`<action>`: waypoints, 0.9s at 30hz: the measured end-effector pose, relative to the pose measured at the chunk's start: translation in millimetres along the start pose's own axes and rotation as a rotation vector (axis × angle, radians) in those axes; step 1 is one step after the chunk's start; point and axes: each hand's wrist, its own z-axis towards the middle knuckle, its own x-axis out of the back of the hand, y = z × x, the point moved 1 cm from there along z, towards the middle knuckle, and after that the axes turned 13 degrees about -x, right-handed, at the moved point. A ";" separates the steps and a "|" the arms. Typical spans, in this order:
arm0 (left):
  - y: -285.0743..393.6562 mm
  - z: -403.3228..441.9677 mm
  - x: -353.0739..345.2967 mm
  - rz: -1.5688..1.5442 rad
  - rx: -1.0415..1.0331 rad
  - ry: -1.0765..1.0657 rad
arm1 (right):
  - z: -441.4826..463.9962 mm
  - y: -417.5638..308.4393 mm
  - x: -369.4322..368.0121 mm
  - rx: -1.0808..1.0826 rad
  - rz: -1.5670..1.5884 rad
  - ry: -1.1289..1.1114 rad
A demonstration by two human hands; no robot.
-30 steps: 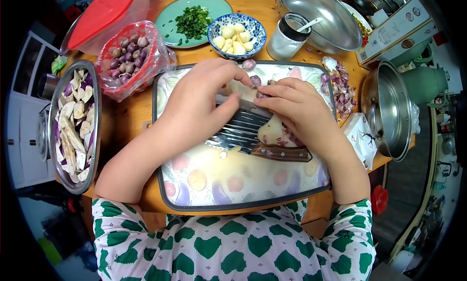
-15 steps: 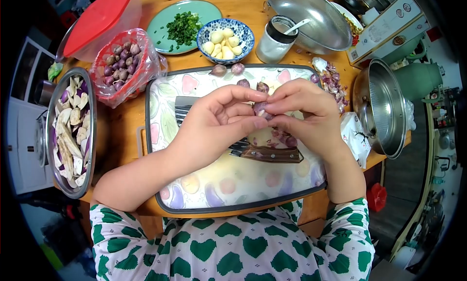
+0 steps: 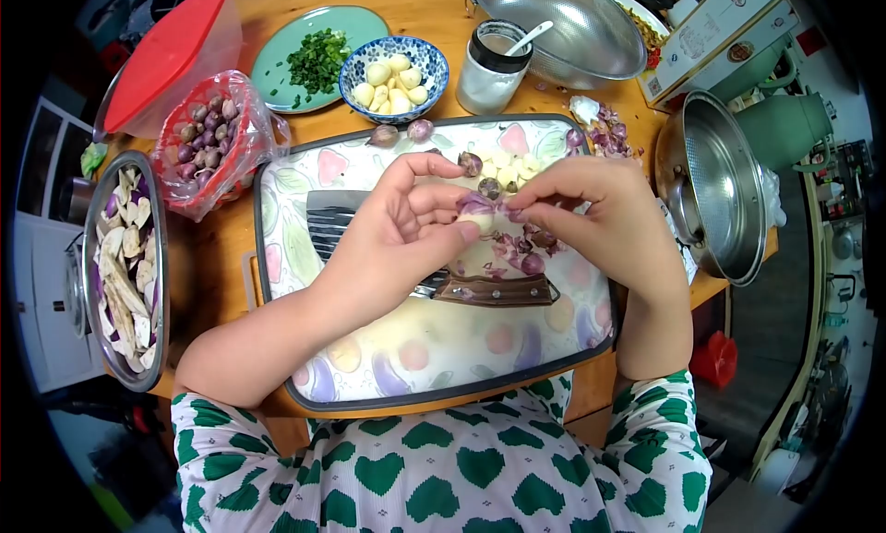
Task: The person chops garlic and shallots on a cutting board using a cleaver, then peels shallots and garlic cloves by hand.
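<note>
My left hand (image 3: pixel 406 224) holds a small shallot (image 3: pixel 476 210) between thumb and fingers; its skin is partly off and pale flesh shows. My right hand (image 3: pixel 591 210) pinches purple skin at the shallot's right side. Beneath both hands lies a patterned cutting board (image 3: pixel 406 348). On it rests a cleaver with a wooden handle (image 3: pixel 494 291), its blade partly covered by my left hand. Purple peelings (image 3: pixel 508 251) lie above the handle. Chopped pale pieces (image 3: pixel 512 167) and whole shallots (image 3: pixel 471 164) sit behind the hands. Two more shallots (image 3: pixel 420 130) are at the board's back edge.
A steel bowl of cut eggplant (image 3: pixel 125 265) and a red basket of shallots (image 3: pixel 208 145) are at left. Behind the board stand a green plate (image 3: pixel 272 67), a garlic bowl (image 3: pixel 394 76) and a jar (image 3: pixel 489 76). A colander (image 3: pixel 572 30) and steel pan (image 3: pixel 715 182) stand right.
Both hands have come together around a shallot, away from the pieces on the board. Its skin has been pulled partly open, showing pale flesh. The view has shifted, so the table items appear further left.
</note>
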 end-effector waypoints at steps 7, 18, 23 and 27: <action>-6.3 3.1 11.4 0.109 -0.039 -0.107 | 2.7 12.1 -9.2 0.236 -0.432 0.018; -6.7 -1.2 8.5 -0.062 0.030 -0.146 | 3.6 -2.8 -15.1 0.302 0.046 -0.038; -1.8 -4.1 7.5 -0.011 0.080 -0.147 | -0.6 -7.9 -17.4 0.247 -0.006 -0.067; 0.1 -3.7 5.2 -0.022 0.141 -0.141 | 0.6 -3.7 -14.7 0.275 -0.067 -0.050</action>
